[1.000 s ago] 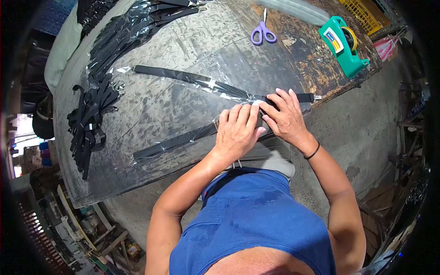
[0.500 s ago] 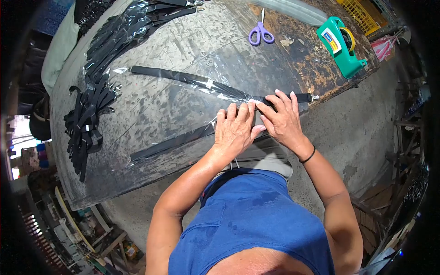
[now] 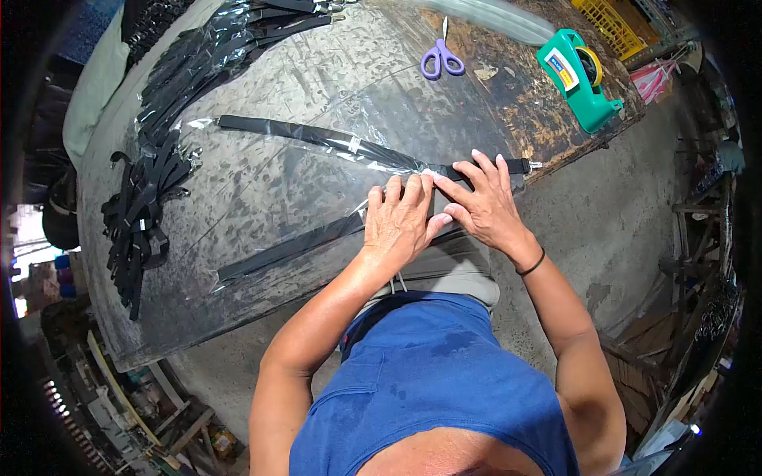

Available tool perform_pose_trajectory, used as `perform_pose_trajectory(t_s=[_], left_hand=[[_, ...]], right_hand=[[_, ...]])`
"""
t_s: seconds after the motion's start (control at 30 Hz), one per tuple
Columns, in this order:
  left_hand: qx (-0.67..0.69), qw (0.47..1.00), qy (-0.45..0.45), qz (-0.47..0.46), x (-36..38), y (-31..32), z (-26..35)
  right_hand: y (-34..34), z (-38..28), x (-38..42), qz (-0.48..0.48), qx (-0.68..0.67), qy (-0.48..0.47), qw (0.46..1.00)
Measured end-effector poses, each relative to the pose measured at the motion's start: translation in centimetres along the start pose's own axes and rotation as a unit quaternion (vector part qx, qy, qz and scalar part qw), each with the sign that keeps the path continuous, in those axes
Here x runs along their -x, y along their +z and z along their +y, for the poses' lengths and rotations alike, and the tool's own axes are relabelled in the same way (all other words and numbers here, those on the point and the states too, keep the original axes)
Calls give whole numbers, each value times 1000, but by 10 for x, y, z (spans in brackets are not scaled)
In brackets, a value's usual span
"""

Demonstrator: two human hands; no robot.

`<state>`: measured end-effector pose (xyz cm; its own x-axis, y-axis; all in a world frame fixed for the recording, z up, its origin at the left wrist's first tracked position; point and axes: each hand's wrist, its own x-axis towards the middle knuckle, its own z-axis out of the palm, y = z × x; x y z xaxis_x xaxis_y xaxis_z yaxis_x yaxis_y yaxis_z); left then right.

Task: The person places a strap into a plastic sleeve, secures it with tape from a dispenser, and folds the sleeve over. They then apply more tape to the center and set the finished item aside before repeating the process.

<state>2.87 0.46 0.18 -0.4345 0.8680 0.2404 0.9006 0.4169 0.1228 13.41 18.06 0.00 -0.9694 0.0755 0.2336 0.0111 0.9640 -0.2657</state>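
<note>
A black strap in a clear plastic sleeve lies across the table, with a metal clip at its bare right end. My left hand rests palm down, fingers stretched out, their tips touching the sleeve's edge. To its right, my right hand lies with spread fingers over the strap near the sleeve's mouth. The thumbs nearly meet; what is under the fingertips is hidden. Another sleeved black strap runs along the near side of the table, its right end reaching my left hand.
Loose black straps lie in a heap on the left, below a pile of sleeved straps. Purple scissors, a green tape dispenser and clear plastic sit at the back of the worn table.
The whole view has shifted slightly left. My hands stay in almost the same place on the sleeved strap, the thumbs a little closer together.
</note>
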Motion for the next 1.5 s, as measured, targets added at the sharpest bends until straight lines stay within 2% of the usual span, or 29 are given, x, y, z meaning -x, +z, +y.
perform_pose_trajectory(t_s=[0.17, 0.43, 0.53, 0.63, 0.67, 0.7, 0.73, 0.77, 0.8, 0.83, 0.97, 1.07, 1.13, 1.17, 1.23, 1.3, 1.37, 1.43, 1.5], left_hand=[[44, 999, -9, 10, 5, 4, -4], [-2, 1000, 6, 5, 5, 5, -3], [1, 1000, 5, 5, 3, 2, -3], [19, 1000, -2, 3, 2, 1, -2], [22, 1000, 0, 5, 3, 0, -2], [18, 1000, -2, 8, 3, -2, -3], [16, 1000, 1, 14, 1, -3, -2], [15, 999, 5, 34, 2, -2, -2], [34, 999, -12, 1, 0, -3, 0], [36, 999, -15, 7, 0, -2, 1], [57, 998, -14, -18, 1, -4, 2], [46, 999, -21, -16, 3, -1, 1], [44, 999, -17, -6, 3, 1, 0], [42, 999, -17, -1, 4, 1, 0], [40, 999, -17, 1, 4, 2, 1], [39, 999, -21, -4, 4, 1, 1], [39, 999, -22, -4, 4, 1, 2], [39, 999, -23, -6, 3, 1, 1], [43, 999, -23, -3, 4, 1, 2]], right_hand=[[3, -1, -2, 8, -12, 20, 1000], [0, -2, -7, 14, -45, 64, 997], [-13, 11, -6, 10, -96, 96, 991], [-45, 41, 2, 128, -159, 101, 974], [-61, 47, 4, 157, -212, 161, 951], [-70, 69, 12, 202, -183, 176, 946], [-78, 86, 19, 240, -295, 279, 882], [-93, 105, 24, 291, -266, 290, 872], [-111, 121, 28, 309, -260, 325, 855], [-128, 140, 34, 331, -253, 357, 836], [-171, 210, 39, 373, -161, 359, 840], [-174, 257, 29, 369, -169, 344, 847], [-173, 268, 13, 292, -204, 389, 850], [-171, 277, 6, 295, -205, 387, 849], [-169, 287, -8, 141, -224, 430, 863], [-168, 295, -15, 116, -254, 417, 865], [-167, 303, -21, 25, -242, 423, 873], [-174, 288, -26, 46, -258, 415, 871], [-175, 286, -27, 113, -288, 372, 876]])
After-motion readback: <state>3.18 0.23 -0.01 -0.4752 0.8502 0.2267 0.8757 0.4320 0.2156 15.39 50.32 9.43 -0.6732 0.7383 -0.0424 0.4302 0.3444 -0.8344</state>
